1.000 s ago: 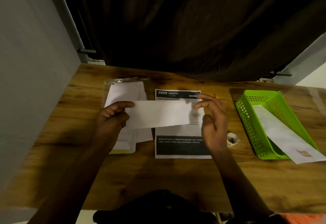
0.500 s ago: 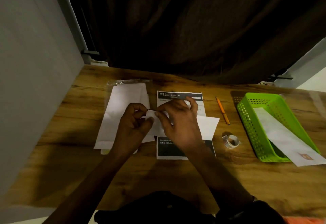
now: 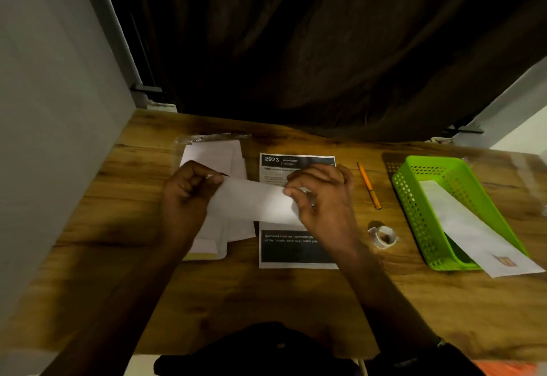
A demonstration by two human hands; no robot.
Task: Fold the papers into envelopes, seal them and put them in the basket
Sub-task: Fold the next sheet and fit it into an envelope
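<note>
Your left hand [image 3: 188,195] and right hand [image 3: 321,198] each pinched an end of the folded white paper [image 3: 251,202], so it hung stretched between them, just above the printed sheet [image 3: 296,252]. Off to your right, the green basket [image 3: 414,215] already had one envelope [image 3: 473,233] in it.

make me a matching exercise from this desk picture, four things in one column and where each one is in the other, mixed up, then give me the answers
Things:
1. pencil
2. tape roll
3. finished envelope
4. folded paper

Places:
A. held between the left hand and the right hand
B. lying in the green basket, one end sticking out over its near rim
C. flat on the table, between the printed sheet and the basket, at the far side
D. on the table just nearer the person than the pencil

Pairs: 1-C, 2-D, 3-B, 4-A
</note>
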